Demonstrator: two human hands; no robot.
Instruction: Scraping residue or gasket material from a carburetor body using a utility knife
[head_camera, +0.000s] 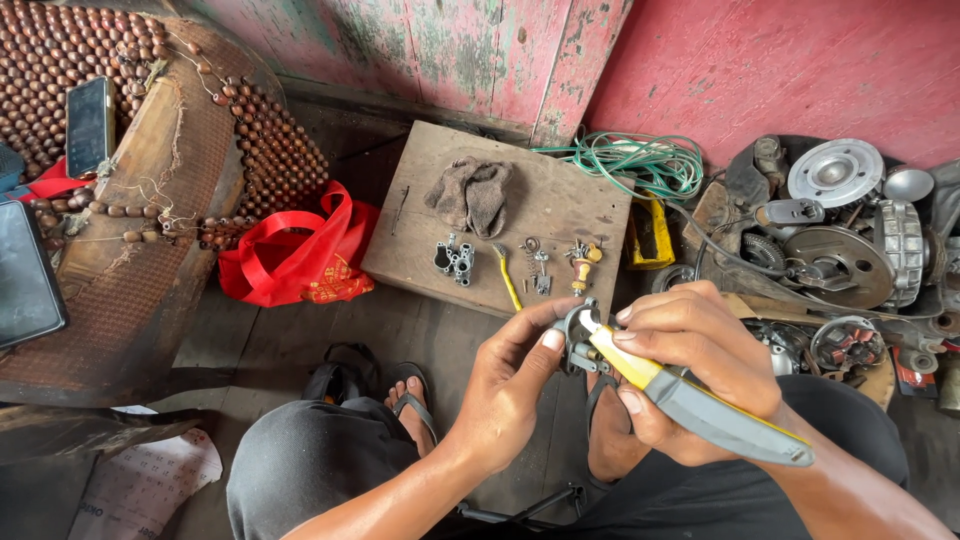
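At far left a seat covered in brown wooden beads carries a dark rectangular phone, and beside it on the floor slumps a red fabric bag with looped handles. Next comes the low wooden board serving as a desk, with a crumpled grey-brown rag, a small grey metal carburettor-like block, a yellow-handled brush and loose springs and a brass-coloured fitting lying apart from one another. In front of it, over the knees, the left hand pinches a small dark metal part between thumb and fingertips, while the right hand is closed around a yellow-and-grey-handled tool whose tip meets that part. The work looks to be mid-way: prying or turning something on the part, which seems to call for a steady pinch and careful pressure. Further right lie a coil of green wire and dismantled grey engine pieces, crowding the floor but not blocking the hands.
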